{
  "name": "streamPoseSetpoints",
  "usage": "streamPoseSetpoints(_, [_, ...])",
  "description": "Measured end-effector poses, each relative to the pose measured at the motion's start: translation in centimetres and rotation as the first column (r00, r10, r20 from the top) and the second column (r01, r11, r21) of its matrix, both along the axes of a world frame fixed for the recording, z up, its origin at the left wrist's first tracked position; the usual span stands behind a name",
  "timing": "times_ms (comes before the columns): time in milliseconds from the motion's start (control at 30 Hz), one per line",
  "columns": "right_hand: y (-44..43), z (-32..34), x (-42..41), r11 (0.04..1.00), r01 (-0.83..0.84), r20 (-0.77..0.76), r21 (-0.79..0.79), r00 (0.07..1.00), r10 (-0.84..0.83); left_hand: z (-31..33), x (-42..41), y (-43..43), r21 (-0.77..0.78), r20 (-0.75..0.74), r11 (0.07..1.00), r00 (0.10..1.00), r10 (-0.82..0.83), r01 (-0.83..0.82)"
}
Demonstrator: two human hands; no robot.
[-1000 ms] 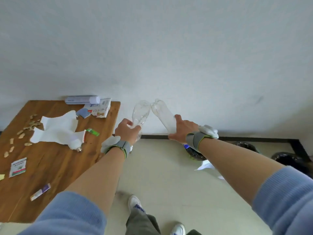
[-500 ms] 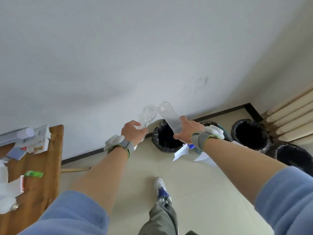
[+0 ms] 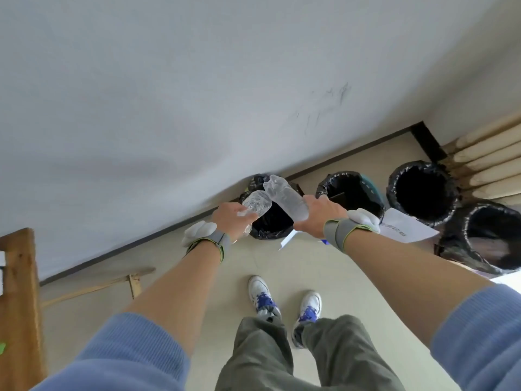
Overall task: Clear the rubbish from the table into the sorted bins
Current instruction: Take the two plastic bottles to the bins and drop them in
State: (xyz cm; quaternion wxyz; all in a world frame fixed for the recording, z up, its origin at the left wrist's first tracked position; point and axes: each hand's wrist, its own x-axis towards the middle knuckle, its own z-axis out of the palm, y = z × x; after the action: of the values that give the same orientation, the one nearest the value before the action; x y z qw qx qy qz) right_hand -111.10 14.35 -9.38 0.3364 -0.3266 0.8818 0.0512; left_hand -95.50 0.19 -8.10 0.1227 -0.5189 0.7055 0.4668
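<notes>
— Status of the hands?
— Left hand (image 3: pixel 231 221) wrapped round the lower end of a crumpled clear bottle (image 3: pixel 257 206). Right hand (image 3: pixel 321 218) clasping the lower end of a second clear bottle (image 3: pixel 284 197), smoother, tilted up and to the left. Both gripping. Grey wristbands on both wrists.
— Position of the bottles?
— Off the worktop (image 3: pixel 17 292), in the air, directly above the leftmost bin (image 3: pixel 267 230). Upper ends leaning toward each other; touching or just apart, cannot tell.
— Bins?
— Four, black-lined, on the floor near the wall. Leftmost under the bottles. Second bin (image 3: pixel 342 176) just right of it. Third bin (image 3: pixel 417 165) further right, by the corner. Fourth bin (image 3: pixel 456 238) nearer the camera, at the right edge. Insides too dark to judge.
— Anything else on the floor?
— White sheet of paper (image 3: pixel 406 228) between the second and fourth bins, print unreadable. Thin wooden strip (image 3: pixel 95 287) beside the worktop, near the skirting. White-and-blue shoes (image 3: pixel 260 292) below the arms.
— Worktop?
— Only a wooden edge in view, far left, well apart from the bins.
</notes>
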Motion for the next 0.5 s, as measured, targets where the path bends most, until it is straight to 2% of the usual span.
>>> streamPoseSetpoints(133, [-0.4,-5.5,-2.8,1.000,0.007,0.037,0.025,0.999,-0.007,-5.6,-2.3,0.1,0.019,0.064,1.000,0.998,-0.008,0.007])
streamPoseSetpoints(233, [-1.4,-12.4,-5.4,0.995,-0.008,0.067,0.103,0.998,0.001,-12.5,-4.6,0.2,0.016,0.118,0.999,0.992,0.039,-0.042])
streamPoseSetpoints(267, [-1.7,-13.1,-5.6,0.993,-0.013,0.075,0.116,0.997,0.004,-13.1,-4.9,0.0,0.011,0.130,0.999,0.990,0.049,-0.051])
streamPoseSetpoints(367, [-2.8,-19.8,-7.2,0.991,-0.022,0.085,0.131,0.996,0.010,-20.2,-6.9,0.0,0.004,0.148,0.997,0.986,0.078,-0.079])
streamPoseSetpoints(500, [-4.4,-29.6,-7.8,0.987,-0.064,0.106,0.148,0.993,0.048,-30.4,-8.7,-0.4,-0.035,0.231,0.996,0.970,-0.078,0.088])
